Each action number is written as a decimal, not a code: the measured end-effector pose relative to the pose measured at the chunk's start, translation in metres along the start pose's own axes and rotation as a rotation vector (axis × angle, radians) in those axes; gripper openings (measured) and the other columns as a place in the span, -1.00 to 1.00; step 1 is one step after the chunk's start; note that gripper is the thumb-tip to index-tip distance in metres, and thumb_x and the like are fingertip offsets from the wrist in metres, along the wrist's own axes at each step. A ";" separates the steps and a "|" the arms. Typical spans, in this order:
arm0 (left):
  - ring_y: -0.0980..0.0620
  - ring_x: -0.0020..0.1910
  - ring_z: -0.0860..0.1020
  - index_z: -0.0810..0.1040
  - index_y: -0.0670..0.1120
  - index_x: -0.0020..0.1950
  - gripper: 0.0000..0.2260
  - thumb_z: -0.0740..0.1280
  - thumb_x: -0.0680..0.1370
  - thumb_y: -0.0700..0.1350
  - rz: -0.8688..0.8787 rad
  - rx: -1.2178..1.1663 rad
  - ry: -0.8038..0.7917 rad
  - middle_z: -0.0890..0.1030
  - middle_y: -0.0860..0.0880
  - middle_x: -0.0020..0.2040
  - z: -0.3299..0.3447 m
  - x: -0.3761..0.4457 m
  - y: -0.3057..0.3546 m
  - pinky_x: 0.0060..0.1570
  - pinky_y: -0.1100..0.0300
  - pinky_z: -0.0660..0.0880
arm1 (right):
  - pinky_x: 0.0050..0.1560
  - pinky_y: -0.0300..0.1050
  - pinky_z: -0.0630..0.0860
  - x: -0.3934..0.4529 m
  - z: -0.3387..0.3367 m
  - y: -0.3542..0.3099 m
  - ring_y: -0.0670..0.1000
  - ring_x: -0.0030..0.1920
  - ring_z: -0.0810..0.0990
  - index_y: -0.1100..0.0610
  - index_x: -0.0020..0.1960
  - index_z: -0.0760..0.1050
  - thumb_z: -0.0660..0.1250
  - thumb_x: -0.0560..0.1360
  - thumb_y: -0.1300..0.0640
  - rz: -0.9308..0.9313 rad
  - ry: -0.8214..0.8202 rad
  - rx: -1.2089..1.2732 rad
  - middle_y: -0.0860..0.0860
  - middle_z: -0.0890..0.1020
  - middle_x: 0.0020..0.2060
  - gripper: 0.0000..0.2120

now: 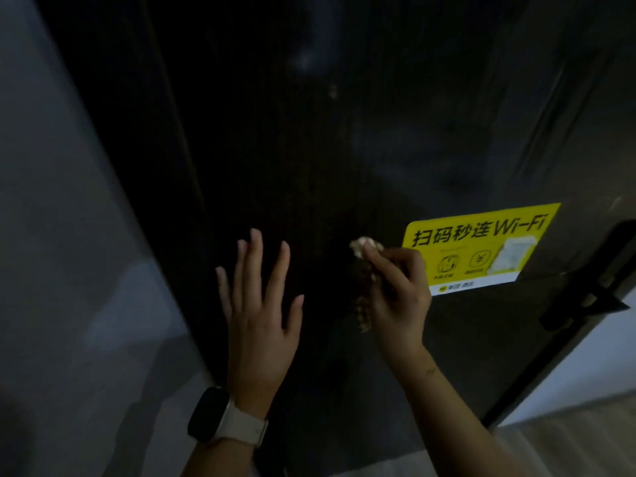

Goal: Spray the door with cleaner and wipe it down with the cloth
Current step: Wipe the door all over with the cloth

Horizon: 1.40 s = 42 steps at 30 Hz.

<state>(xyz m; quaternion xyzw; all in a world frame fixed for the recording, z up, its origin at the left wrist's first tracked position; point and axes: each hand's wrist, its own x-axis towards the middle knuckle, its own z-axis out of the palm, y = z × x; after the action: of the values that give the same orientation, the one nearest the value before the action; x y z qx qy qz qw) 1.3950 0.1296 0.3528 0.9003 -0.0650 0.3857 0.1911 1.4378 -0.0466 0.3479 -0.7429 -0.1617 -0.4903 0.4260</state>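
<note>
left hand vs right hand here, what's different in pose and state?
The left hand is open, fingers spread and pointing up the dark door; the right hand is closed, pinching a bunched cloth. The left hand holds nothing; the right hand holds the cloth beside the yellow Wi-Fi sticker. The left wrist carries a watch; the right wrist is bare. Both hands are raised at the door at about the same height.

Very dim, soft blur; faint glare on door; wide-angle edge bending.
</note>
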 end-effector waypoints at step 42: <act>-0.09 0.52 -0.38 -0.31 -0.06 0.57 0.16 0.43 0.33 0.33 0.011 0.192 0.001 -0.42 -0.05 0.53 0.107 0.097 0.141 0.44 -0.01 -0.45 | -0.09 -0.31 0.43 0.072 -0.068 0.129 -0.06 -0.08 0.46 0.16 0.20 0.56 0.22 0.37 0.40 0.055 0.120 0.104 0.05 0.42 -0.06 -0.55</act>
<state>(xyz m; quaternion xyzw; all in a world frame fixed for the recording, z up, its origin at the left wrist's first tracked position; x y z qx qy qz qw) 1.4969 -0.0392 0.3971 0.9138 -0.0326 0.3919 0.1019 1.5158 -0.1886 0.3600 -0.6933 -0.1408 -0.5129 0.4863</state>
